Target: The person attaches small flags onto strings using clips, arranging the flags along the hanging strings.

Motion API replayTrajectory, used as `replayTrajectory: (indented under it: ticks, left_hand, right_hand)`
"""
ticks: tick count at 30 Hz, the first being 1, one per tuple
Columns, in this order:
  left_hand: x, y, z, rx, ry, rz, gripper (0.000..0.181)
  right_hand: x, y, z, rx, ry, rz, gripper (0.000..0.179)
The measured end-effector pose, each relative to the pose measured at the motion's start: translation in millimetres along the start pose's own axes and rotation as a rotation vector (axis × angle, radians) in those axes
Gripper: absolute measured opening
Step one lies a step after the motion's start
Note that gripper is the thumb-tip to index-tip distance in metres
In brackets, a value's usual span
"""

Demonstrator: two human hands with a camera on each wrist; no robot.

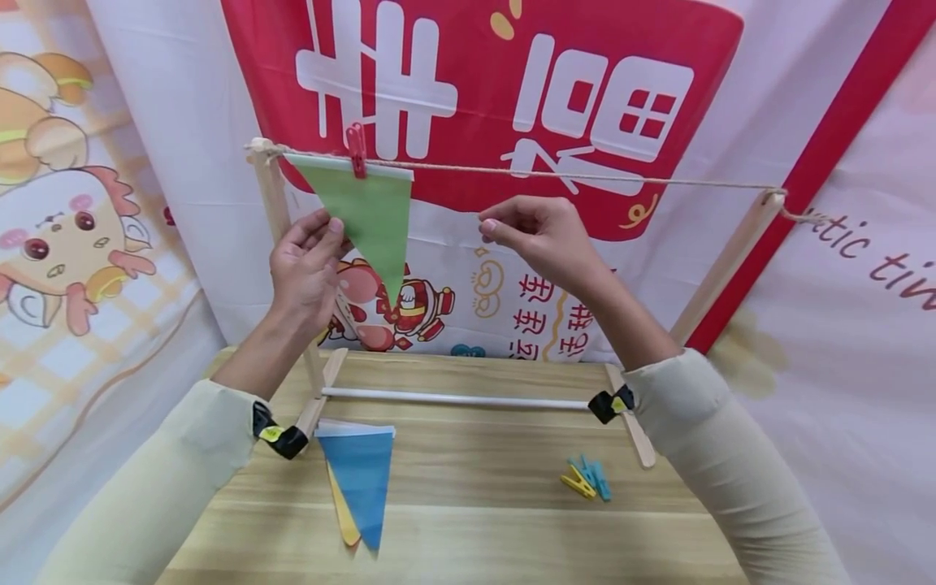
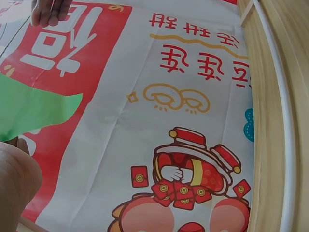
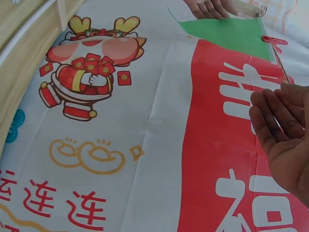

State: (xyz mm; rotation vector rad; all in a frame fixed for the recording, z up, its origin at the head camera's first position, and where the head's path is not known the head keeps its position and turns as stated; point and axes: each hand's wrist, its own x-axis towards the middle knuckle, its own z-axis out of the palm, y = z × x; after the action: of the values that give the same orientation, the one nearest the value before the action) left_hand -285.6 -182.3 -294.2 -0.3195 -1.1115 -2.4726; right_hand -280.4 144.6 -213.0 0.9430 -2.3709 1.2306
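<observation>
A green pennant (image 1: 373,215) hangs point down from a twine line (image 1: 556,172), under a red clothespin (image 1: 356,150) clipped over its white top edge. My left hand (image 1: 307,260) is at the pennant's left edge, thumb on the front and fingers partly hidden behind, seeming to pinch it. The green cloth (image 2: 36,107) curves beside that hand in the left wrist view. Right of the pennant and below the line, my right hand (image 1: 537,231) is raised with loosely bent fingers. No object shows in this hand (image 3: 285,130) in the right wrist view.
Wooden posts (image 1: 720,272) carry the line, with a white rod (image 1: 461,399) between their feet. A blue pennant (image 1: 358,479) lies over a yellow one (image 1: 342,512) on the table (image 1: 475,544). Yellow (image 1: 578,482) and blue clothespins (image 1: 600,479) lie at right. A printed cloth (image 1: 453,236) hangs behind.
</observation>
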Motion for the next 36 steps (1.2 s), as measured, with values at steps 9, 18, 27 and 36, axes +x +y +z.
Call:
replayTrajectory:
  ticks: [9,18,27,36]
  left_hand:
    - [-5.6,-6.4,-9.2,0.028,-0.019,-0.024,0.016]
    - [-11.6,-17.8,-16.9,0.12,-0.06,-0.023,0.022]
    - [-17.3,-22.8,-22.2,0.203,-0.08,-0.064,0.024]
    - [-18.5,-23.9,-25.2,0.248,-0.102,-0.089,0.026]
  right_hand:
    - [-13.7,14.6,2.5,0.013,0.019,0.061,0.029]
    - [-26.7,26.4,-0.1,0.027,-0.008,0.116,0.028]
    - [-34.8,39.5,1.5,0.05,-0.031,0.118,0.028]
    - [-40.6,47.8,4.1,0.084,-0.042,0.121,0.028]
